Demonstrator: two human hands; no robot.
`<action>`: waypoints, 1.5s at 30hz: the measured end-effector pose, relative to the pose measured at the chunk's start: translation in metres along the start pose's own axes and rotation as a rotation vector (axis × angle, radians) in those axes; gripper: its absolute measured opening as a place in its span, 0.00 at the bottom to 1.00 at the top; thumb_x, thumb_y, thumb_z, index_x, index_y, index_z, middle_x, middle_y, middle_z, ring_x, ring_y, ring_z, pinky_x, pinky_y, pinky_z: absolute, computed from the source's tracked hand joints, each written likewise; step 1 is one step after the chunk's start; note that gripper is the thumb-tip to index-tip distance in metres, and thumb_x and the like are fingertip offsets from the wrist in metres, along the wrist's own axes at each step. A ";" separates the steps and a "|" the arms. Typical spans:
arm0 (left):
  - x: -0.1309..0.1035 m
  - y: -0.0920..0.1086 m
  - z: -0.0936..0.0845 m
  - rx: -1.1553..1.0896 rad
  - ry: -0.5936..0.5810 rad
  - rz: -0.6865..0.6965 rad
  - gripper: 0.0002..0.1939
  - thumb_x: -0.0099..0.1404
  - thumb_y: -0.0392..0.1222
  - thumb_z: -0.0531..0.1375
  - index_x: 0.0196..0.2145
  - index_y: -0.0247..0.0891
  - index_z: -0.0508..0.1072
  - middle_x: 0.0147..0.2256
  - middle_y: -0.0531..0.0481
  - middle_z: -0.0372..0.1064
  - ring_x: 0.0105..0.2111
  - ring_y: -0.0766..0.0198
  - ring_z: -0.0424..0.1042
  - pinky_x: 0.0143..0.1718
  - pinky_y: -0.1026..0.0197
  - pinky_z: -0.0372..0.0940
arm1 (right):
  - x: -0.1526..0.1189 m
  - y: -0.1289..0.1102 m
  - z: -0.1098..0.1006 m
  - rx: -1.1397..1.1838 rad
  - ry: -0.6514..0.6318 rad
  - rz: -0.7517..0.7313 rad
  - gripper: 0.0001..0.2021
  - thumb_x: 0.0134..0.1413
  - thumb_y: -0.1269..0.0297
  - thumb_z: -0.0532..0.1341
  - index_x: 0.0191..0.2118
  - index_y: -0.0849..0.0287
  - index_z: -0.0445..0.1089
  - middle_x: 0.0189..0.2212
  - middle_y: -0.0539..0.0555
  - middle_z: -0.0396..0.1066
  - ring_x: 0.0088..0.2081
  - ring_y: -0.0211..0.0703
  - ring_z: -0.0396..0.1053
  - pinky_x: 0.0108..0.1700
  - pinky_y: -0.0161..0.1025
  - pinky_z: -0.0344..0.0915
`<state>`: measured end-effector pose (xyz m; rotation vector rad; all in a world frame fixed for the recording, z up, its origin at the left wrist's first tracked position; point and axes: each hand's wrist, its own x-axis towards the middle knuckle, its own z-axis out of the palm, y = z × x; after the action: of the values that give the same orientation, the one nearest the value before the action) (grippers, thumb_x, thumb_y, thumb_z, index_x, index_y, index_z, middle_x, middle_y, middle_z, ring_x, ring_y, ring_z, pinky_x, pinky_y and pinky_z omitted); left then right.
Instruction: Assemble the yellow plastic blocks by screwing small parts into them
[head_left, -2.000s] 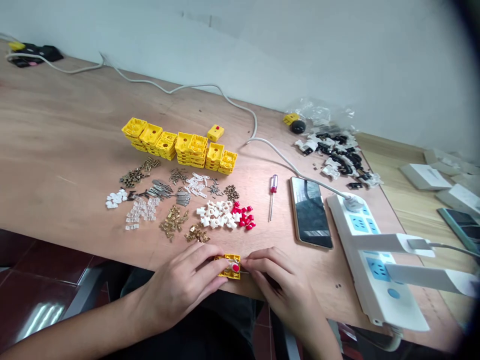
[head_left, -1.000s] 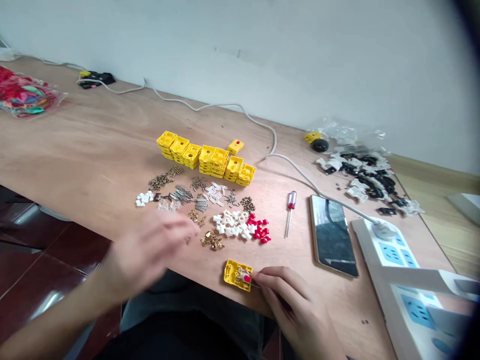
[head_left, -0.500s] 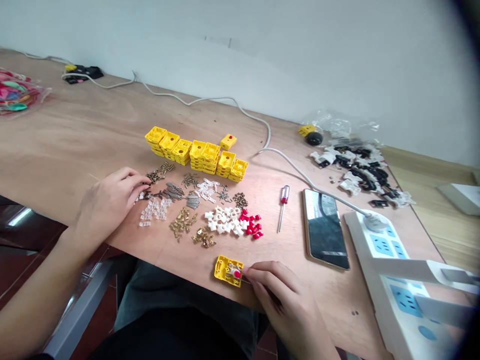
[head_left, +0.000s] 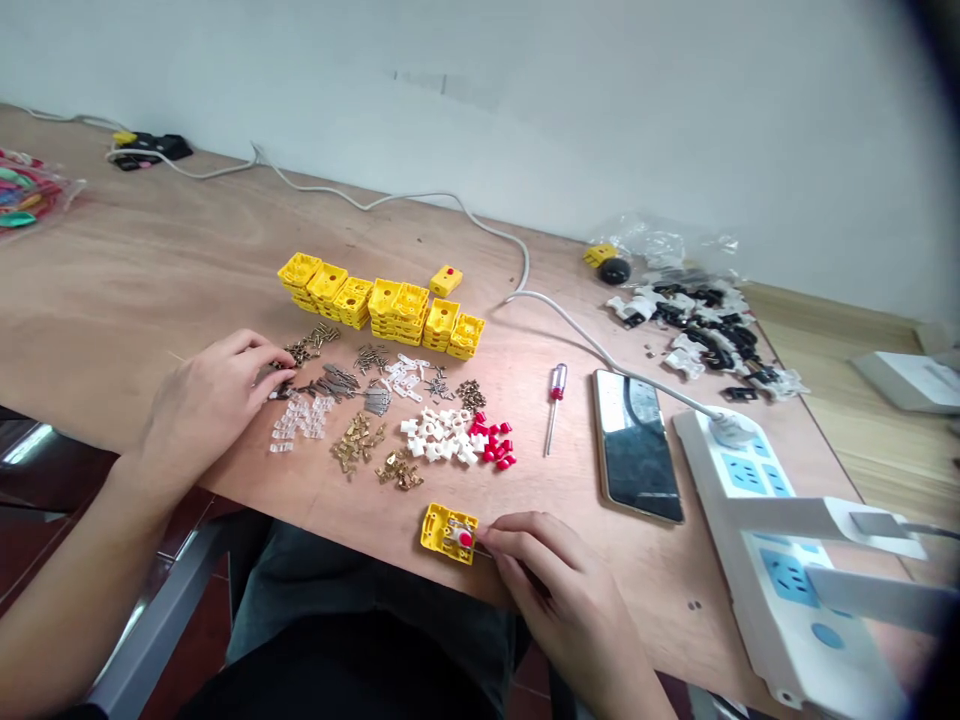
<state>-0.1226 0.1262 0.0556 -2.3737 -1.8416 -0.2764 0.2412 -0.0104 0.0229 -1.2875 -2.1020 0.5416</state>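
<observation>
My left hand reaches into the small parts at the left. Its thumb and fingertips come together by a pile of brass screws and some dark metal pieces; anything between them is hidden. Near the front edge of the table, my right hand pinches the right side of a yellow plastic housing half. The housing lies open side up, with metal strips and a white piece with a red button inside. Clear plastic pieces lie just right of my left hand.
Stacked yellow housings stand behind piles of brass clips, white parts and red caps. Rightward lie a screwdriver, a phone and a white power strip, whose cable crosses the table.
The whole view has shifted, so table things appear slightly farther left. My left fingertips have shifted a little among the parts; my right hand stays at the yellow housing half.
</observation>
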 end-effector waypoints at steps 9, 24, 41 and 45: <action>0.006 -0.007 -0.002 0.005 -0.047 0.033 0.16 0.78 0.48 0.51 0.43 0.43 0.78 0.45 0.47 0.74 0.40 0.53 0.75 0.33 0.55 0.61 | 0.001 0.000 0.000 0.001 0.013 -0.005 0.11 0.67 0.75 0.57 0.45 0.54 0.74 0.38 0.54 0.78 0.39 0.41 0.79 0.40 0.37 0.78; 0.005 -0.001 -0.005 -0.037 -0.019 0.007 0.19 0.79 0.48 0.47 0.45 0.43 0.77 0.47 0.45 0.75 0.46 0.48 0.74 0.38 0.52 0.63 | 0.003 -0.002 -0.001 -0.002 0.023 -0.010 0.11 0.67 0.75 0.57 0.44 0.55 0.75 0.38 0.54 0.78 0.39 0.41 0.79 0.39 0.37 0.78; 0.009 0.003 -0.003 -0.056 -0.002 -0.060 0.15 0.75 0.46 0.53 0.39 0.41 0.79 0.43 0.45 0.73 0.43 0.50 0.72 0.37 0.53 0.63 | 0.002 -0.003 -0.002 -0.007 0.017 -0.007 0.11 0.66 0.76 0.56 0.44 0.55 0.75 0.38 0.55 0.78 0.39 0.42 0.78 0.39 0.38 0.78; 0.009 0.003 -0.002 -0.036 0.034 -0.041 0.15 0.75 0.47 0.53 0.40 0.42 0.78 0.42 0.46 0.72 0.43 0.52 0.72 0.36 0.55 0.63 | 0.003 -0.004 -0.002 -0.007 0.022 -0.001 0.12 0.66 0.75 0.56 0.43 0.55 0.75 0.38 0.55 0.79 0.38 0.42 0.79 0.38 0.37 0.78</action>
<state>-0.1182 0.1332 0.0592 -2.3420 -1.8870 -0.3555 0.2394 -0.0093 0.0278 -1.2903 -2.0889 0.5174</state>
